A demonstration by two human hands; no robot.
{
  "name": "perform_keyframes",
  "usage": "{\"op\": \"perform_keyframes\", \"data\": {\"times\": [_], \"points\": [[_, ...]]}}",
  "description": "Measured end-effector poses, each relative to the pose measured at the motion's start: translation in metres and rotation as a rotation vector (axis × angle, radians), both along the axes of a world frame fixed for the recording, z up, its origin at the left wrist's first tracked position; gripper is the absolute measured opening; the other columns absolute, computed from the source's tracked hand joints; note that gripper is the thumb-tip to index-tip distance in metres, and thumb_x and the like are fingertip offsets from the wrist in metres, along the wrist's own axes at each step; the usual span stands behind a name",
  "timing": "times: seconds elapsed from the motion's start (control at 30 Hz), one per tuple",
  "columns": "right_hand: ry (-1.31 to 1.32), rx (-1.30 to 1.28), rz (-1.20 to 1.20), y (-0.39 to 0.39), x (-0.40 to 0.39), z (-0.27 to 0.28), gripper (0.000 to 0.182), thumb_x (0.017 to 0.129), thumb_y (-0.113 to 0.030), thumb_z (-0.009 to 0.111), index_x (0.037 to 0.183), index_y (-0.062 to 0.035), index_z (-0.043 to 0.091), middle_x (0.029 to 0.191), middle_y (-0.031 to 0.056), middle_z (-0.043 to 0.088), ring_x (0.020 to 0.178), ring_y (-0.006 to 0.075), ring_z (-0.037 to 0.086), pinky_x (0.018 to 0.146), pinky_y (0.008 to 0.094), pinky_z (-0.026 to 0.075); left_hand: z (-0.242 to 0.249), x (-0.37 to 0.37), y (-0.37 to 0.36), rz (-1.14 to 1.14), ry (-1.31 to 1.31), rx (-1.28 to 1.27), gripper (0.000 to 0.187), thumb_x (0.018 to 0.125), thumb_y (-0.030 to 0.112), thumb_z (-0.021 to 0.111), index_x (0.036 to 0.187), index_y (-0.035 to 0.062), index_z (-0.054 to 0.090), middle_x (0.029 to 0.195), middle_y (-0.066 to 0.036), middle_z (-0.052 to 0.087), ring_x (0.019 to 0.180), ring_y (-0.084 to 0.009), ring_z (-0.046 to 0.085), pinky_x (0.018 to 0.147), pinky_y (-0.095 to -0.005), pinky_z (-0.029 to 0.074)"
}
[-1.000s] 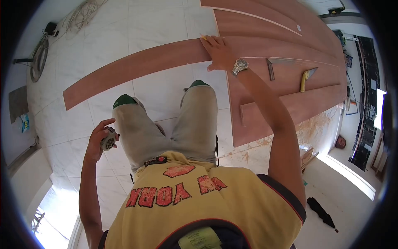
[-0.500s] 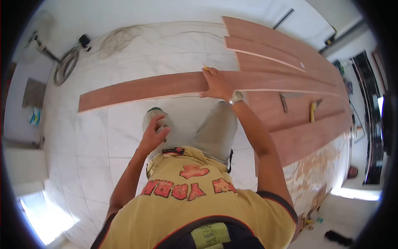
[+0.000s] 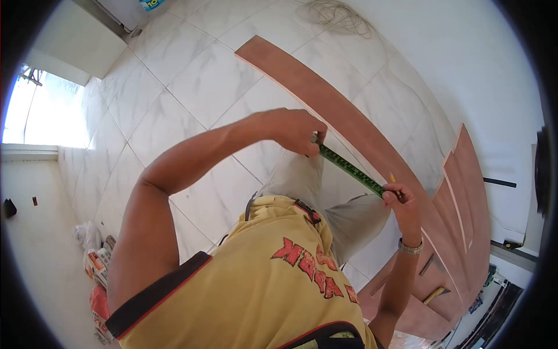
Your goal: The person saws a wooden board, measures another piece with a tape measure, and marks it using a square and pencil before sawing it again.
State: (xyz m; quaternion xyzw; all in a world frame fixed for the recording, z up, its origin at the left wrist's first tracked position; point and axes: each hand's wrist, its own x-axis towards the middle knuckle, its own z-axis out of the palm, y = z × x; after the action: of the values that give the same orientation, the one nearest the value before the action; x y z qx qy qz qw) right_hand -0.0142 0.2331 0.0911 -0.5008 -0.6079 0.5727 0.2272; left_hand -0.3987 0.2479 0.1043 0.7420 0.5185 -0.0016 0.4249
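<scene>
A green measuring tape (image 3: 351, 170) is stretched between my two hands, above my knees and beside the near edge of a long reddish-brown wood strip (image 3: 331, 99). My left hand (image 3: 297, 132) is closed on one end, where a small silvery piece shows. My right hand (image 3: 402, 203), below a metal wristwatch, pinches the other end. A yellow pencil (image 3: 392, 177) sticks up from the fingers of my right hand. The strip's far end lies over the tiles, and its near part overlaps larger wood sheets (image 3: 401, 311).
A square-like tool (image 3: 427, 264) and a yellow-handled tool (image 3: 435, 295) lie on the sheets. Coiled cord (image 3: 340, 17) lies on the tiled floor by the wall. Bags (image 3: 97, 262) stand at the left. A narrower board (image 3: 456, 200) lies at the right.
My right hand has come off the strip and now grips the tape. My left hand has moved from my knee to the tape's other end. The view has turned, so the strip appears diagonal.
</scene>
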Motion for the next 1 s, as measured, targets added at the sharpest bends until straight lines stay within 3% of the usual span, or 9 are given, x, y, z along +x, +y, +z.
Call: {"op": "perform_keyframes", "data": {"times": [0.07, 0.17, 0.23, 0.3, 0.37, 0.67, 0.77, 1.0], "points": [[-0.155, 0.183, -0.084, 0.022, 0.053, 0.017, 0.015, 0.096, -0.009, 0.069, 0.107, 0.0024, 0.07, 0.087, 0.0018, 0.067, 0.076, 0.0077, 0.061, 0.069, 0.0237, 0.05, 0.0, -0.094, 0.041, 0.046, 0.079, 0.059, 0.027, 0.086, 0.02, 0.059, 0.109, 0.0074, 0.067, 0.09, -0.008, 0.072, 0.086, -0.0202, 0.068, 0.074, -0.035, 0.051], [-0.553, 0.331, -0.22, 0.06, 0.181, 0.0, 0.015, 0.099, -0.007, 0.062, 0.107, 0.0037, 0.069, 0.089, 0.0026, 0.065, 0.075, 0.0092, 0.059, 0.071, 0.0238, 0.049, 0.011, -0.217, 0.095, 0.26, 0.249, 0.146, 0.031, 0.075, 0.018, 0.06, 0.101, 0.0077, 0.072, 0.081, -0.003, 0.066, 0.074, -0.0151, 0.06, 0.067, -0.0304, 0.047], [-0.73, 0.382, -0.242, 0.076, 0.287, -0.031, 0.016, 0.098, -0.005, 0.06, 0.108, 0.0037, 0.07, 0.09, 0.0028, 0.066, 0.076, 0.0095, 0.059, 0.072, 0.024, 0.05, -0.004, -0.279, 0.13, 0.284, 0.321, 0.103, 0.021, 0.081, 0.018, 0.065, 0.097, 0.0077, 0.075, 0.08, -0.001, 0.068, 0.074, -0.0119, 0.06, 0.067, -0.0295, 0.047], [-0.765, 0.321, -0.343, 0.072, 0.333, -0.054, 0.016, 0.096, -0.004, 0.06, 0.106, 0.0039, 0.07, 0.088, 0.003, 0.066, 0.077, 0.0097, 0.06, 0.071, 0.0251, 0.05, -0.021, -0.309, 0.155, 0.249, 0.293, 0.092, 0.019, 0.084, 0.018, 0.067, 0.098, 0.0076, 0.076, 0.082, 0.0, 0.07, 0.075, -0.0117, 0.061, 0.068, -0.0302, 0.049], [-0.76, 0.241, -0.486, 0.061, 0.339, -0.061, 0.014, 0.094, -0.003, 0.062, 0.101, 0.0043, 0.071, 0.085, 0.0036, 0.066, 0.076, 0.0107, 0.061, 0.069, 0.0273, 0.05, -0.042, -0.315, 0.168, 0.228, 0.298, 0.1, 0.017, 0.088, 0.019, 0.07, 0.1, 0.0068, 0.076, 0.084, -0.001, 0.072, 0.078, -0.0121, 0.064, 0.071, -0.0315, 0.051], [-0.854, 0.287, -0.469, 0.047, 0.363, -0.102, 0.019, 0.094, -0.003, 0.061, 0.107, 0.0054, 0.072, 0.084, 0.0044, 0.067, 0.072, 0.0122, 0.06, 0.066, 0.0283, 0.049, -0.083, -0.29, 0.191, 0.202, 0.348, 0.108, 0.017, 0.09, 0.019, 0.068, 0.101, 0.0074, 0.075, 0.086, -0.001, 0.071, 0.079, -0.012, 0.064, 0.074, -0.0312, 0.051], [-0.773, 0.275, -0.492, 0.044, 0.349, -0.094, 0.019, 0.093, -0.002, 0.061, 0.107, 0.0052, 0.071, 0.084, 0.0041, 0.066, 0.07, 0.0117, 0.059, 0.065, 0.0282, 0.047, -0.093, -0.298, 0.196, 0.225, 0.33, 0.09, 0.017, 0.09, 0.019, 0.068, 0.101, 0.0074, 0.075, 0.086, -0.001, 0.072, 0.08, -0.0119, 0.064, 0.074, -0.0311, 0.051], [-0.714, 0.231, -0.579, 0.041, 0.344, -0.095, 0.018, 0.094, 0.0, 0.059, 0.107, 0.0029, 0.071, 0.081, 0.0032, 0.063, 0.065, 0.0094, 0.055, 0.059, 0.026, 0.045, -0.086, -0.293, 0.19, 0.218, 0.369, 0.146, 0.015, 0.091, 0.017, 0.067, 0.099, 0.0069, 0.074, 0.084, -0.001, 0.07, 0.079, -0.0117, 0.064, 0.072, -0.0313, 0.052]]}}
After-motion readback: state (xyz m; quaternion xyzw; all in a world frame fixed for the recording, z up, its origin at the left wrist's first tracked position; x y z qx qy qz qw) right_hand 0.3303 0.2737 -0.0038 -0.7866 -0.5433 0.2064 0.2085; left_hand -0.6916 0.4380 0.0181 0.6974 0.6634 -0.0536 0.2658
